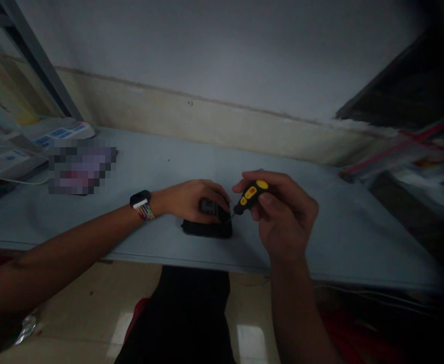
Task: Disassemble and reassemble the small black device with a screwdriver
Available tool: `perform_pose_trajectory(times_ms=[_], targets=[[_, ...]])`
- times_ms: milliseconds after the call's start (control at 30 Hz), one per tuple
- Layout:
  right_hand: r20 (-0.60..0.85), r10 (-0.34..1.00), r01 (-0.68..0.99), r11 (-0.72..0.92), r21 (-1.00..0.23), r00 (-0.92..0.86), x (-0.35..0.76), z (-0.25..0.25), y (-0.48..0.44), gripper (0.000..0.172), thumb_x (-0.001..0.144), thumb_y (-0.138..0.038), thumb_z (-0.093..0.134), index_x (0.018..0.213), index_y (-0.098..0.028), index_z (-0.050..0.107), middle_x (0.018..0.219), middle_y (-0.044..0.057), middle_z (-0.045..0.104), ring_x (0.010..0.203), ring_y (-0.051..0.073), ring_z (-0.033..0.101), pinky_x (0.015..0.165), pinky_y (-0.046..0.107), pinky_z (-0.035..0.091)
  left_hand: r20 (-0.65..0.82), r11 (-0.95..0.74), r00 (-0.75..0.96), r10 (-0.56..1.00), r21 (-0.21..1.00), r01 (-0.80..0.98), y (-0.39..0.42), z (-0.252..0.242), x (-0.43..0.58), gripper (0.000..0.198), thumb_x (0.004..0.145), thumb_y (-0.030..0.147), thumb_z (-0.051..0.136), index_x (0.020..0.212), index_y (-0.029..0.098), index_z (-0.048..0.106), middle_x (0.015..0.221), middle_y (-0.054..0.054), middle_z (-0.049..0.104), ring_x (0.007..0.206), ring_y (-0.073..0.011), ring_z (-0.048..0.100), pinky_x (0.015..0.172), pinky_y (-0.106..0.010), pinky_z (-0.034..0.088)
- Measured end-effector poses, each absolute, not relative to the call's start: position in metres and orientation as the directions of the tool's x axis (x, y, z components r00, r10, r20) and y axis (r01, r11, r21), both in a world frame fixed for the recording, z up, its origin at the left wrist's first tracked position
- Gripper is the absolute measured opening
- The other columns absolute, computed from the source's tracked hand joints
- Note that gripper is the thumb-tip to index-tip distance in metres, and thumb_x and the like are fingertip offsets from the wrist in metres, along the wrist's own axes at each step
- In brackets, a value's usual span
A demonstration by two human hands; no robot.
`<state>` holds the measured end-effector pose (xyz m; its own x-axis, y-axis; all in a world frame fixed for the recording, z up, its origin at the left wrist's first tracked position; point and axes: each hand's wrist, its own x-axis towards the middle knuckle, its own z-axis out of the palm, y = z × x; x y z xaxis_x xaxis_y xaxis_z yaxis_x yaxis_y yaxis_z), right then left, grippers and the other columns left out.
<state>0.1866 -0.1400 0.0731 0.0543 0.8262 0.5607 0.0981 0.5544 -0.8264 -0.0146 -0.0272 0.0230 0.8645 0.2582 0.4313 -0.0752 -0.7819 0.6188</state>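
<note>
Over the blue-grey desk [149, 167], the screwdriver [250, 194] slants tip down-left.

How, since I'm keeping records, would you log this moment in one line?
left hand: holding black device; right hand: holding screwdriver, tip near device; desk: black box by left hand

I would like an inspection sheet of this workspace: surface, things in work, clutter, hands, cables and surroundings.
Surface: grey-blue table.
Things in work: black-and-yellow screwdriver, its tip near a dark device, contact unclear; flat black case right by the device.
Clutter: pixelated object at the left; blurred items at the right.
Hands: left hand holds the dark device; right hand grips the screwdriver.
Cables: white cable at the left.
Surroundings: wall behind, tiled floor below; dim light.
</note>
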Motion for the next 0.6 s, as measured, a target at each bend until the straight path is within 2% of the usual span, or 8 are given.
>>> perform_pose_trajectory(times_ms=[467, 600], targets=[[0.591, 0.802, 0.120, 0.581, -0.805, 0.087, 0.1871, 0.0788, -0.1402, 0.020, 0.101, -0.036, 0.073, 0.115, -0.032, 0.087, 0.096, 0.005, 0.082, 0.055, 0.013, 0.049, 0.046, 0.031, 0.042, 0.422, -0.779, 0.872, 0.248, 0.622, -0.079, -0.0264, 0.0246, -0.0142, 0.034, 0.091, 0.023, 0.084, 0.125, 0.024, 0.084, 0.133, -0.013, 0.079, 0.121, -0.0267, 0.076, 0.111, -0.042, 0.058], [0.596, 0.791, 0.250, 0.555, -0.794, 0.136, 0.1933, 0.0751, -0.1312, 0.019, 0.099, -0.038, 0.078, 0.115, -0.032, 0.086, 0.094, 0.003, 0.080, 0.056, 0.014, 0.053, 0.049, 0.031, 0.047, 0.429, -0.789, 0.870, 0.245, 0.609, -0.078, -0.0275, 0.0257, -0.0136, 0.031, 0.093, 0.024, 0.084, 0.123, 0.023, 0.085, 0.134, -0.015, 0.079, 0.122, -0.0267, 0.076, 0.112, -0.043, 0.058]])
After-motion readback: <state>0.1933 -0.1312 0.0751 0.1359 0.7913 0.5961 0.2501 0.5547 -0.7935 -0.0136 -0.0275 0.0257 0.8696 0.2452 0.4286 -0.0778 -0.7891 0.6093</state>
